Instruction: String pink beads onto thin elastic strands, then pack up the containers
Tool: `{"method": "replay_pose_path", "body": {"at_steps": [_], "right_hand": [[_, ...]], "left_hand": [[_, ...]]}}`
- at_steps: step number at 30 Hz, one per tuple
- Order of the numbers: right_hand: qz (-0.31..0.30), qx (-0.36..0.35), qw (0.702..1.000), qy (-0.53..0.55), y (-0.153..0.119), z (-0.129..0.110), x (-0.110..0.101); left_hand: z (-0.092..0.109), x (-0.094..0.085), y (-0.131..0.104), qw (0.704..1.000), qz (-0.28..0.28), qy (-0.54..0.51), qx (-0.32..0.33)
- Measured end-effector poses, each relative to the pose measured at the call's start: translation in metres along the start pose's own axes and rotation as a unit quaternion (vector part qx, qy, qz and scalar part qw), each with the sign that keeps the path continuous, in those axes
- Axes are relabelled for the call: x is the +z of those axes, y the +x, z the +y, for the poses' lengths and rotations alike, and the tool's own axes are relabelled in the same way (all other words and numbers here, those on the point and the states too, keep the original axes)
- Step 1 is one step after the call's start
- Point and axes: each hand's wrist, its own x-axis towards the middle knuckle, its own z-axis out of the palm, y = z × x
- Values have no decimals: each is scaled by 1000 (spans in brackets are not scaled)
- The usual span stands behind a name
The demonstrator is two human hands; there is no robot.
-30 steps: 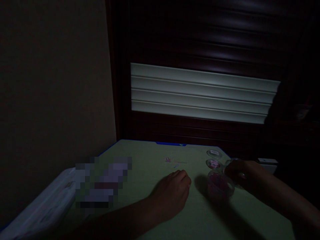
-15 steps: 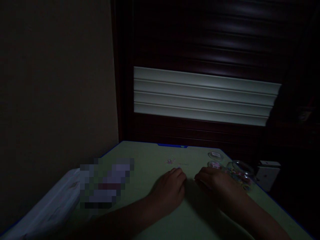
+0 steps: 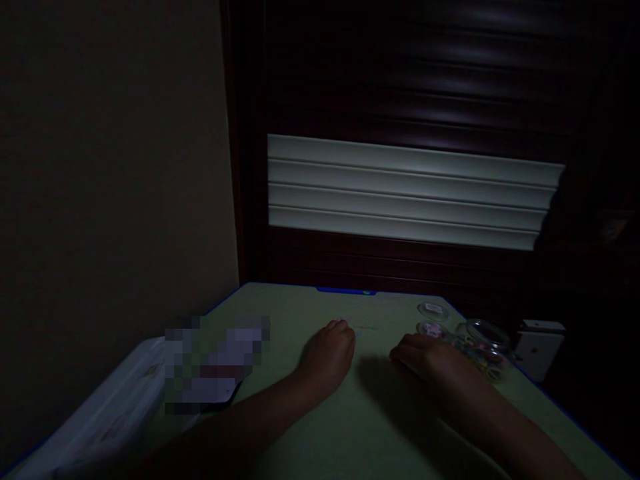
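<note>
My left hand [image 3: 330, 353] rests over the middle of the pale green table [image 3: 310, 433], its fingers curled and pressed together. Its fingertips cover the spot of a small pinkish pile, and thin pinkish strands [image 3: 369, 327] lie just right of them. Whatever those fingers hold is hidden. My right hand [image 3: 425, 360] is apart from it, fingers bent and closed, their contents hidden too. Beside the right hand stands a clear jar [image 3: 485, 333] with several colourful ring-like bits [image 3: 483, 360] in it. A small round clear container [image 3: 433, 330] with pink pieces sits behind that hand.
A clear round lid [image 3: 433, 311] with a label lies near the far right corner. At left are a pixelated flat item [image 3: 225, 360] and a long whitish plastic-looking case [image 3: 105, 407]. A white box [image 3: 540, 350] stands past the right edge. The room is dim.
My left hand has moved forward and left, away from the right hand, to the small pinkish pile. The right hand has hardly moved.
</note>
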Motion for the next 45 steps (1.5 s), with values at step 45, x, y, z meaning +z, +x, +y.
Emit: {"method": "replay_pose_path", "body": {"at_steps": [45], "right_hand": [[-3,-10,1000,-3,-2,-2,-3]], "left_hand": [[1,0,12,998,-50,44,-22]]}}
